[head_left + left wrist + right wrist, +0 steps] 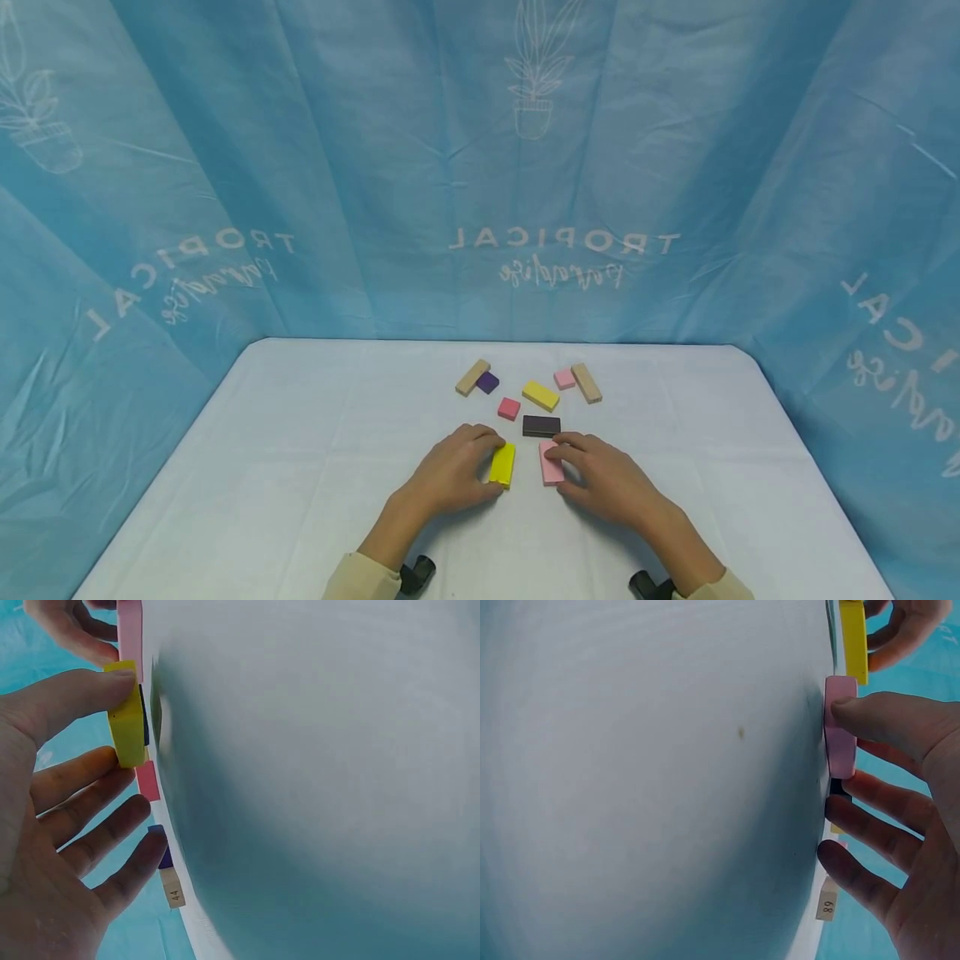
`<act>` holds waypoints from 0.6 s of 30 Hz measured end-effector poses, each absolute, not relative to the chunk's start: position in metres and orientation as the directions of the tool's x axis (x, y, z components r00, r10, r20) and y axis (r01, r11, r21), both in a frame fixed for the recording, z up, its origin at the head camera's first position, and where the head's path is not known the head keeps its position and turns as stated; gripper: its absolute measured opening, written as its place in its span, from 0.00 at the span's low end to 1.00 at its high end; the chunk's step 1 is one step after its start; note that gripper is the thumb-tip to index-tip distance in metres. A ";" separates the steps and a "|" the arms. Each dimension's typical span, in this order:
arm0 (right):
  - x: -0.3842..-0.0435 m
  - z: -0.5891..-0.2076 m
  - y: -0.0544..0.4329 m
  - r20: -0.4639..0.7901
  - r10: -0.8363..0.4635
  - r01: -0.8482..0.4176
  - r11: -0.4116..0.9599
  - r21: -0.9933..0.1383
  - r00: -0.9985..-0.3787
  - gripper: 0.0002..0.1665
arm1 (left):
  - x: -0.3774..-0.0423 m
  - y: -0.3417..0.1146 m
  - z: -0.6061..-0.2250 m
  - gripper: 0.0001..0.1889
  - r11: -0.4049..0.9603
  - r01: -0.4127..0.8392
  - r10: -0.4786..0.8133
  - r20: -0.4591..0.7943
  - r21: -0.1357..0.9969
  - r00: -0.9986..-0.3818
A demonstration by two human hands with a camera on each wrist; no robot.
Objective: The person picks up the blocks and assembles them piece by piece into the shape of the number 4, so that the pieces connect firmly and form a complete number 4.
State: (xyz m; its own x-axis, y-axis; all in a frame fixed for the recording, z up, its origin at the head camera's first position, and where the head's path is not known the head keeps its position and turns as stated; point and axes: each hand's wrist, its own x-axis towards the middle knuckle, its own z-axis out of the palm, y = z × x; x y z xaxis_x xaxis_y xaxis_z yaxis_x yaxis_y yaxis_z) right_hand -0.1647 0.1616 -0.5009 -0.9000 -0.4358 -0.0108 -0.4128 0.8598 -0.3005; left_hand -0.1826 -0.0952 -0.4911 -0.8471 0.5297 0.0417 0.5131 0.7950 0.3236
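Between thumb and fingers, my left hand pinches a bright yellow block by its two ends; in the left wrist view this yellow block looks slightly raised from the cloth. My right hand pinches a pink block the same way, and the right wrist view shows the thumb on the end of that pink block. The two held blocks stand apart, roughly parallel. Just beyond them lies a dark brown block, touched by neither hand as far as I can tell.
Farther back on the white table lie a red block, a yellow block, a small pink block, a purple block and two wooden blocks, left wooden block and right wooden block. A blue curtain surrounds the table.
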 end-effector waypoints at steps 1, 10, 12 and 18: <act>-0.165 -0.501 0.162 -0.010 -0.439 -0.416 0.858 -0.301 -0.899 0.26 | -0.182 -0.095 -0.491 0.31 0.793 0.517 0.532 0.048 0.323 -0.846; -0.165 -0.501 0.164 -0.009 -0.449 -0.425 0.851 -0.309 -0.893 0.26 | -0.177 -0.092 -0.485 0.32 0.805 0.488 0.508 0.033 0.337 -0.861; -0.165 -0.500 0.164 -0.008 -0.448 -0.424 0.852 -0.308 -0.894 0.26 | -0.176 -0.091 -0.483 0.33 0.814 0.481 0.500 0.030 0.326 -0.866; -0.164 -0.499 0.162 -0.007 -0.437 -0.415 0.858 -0.304 -0.899 0.27 | -0.172 -0.090 -0.479 0.33 0.829 0.469 0.488 0.017 0.304 -0.873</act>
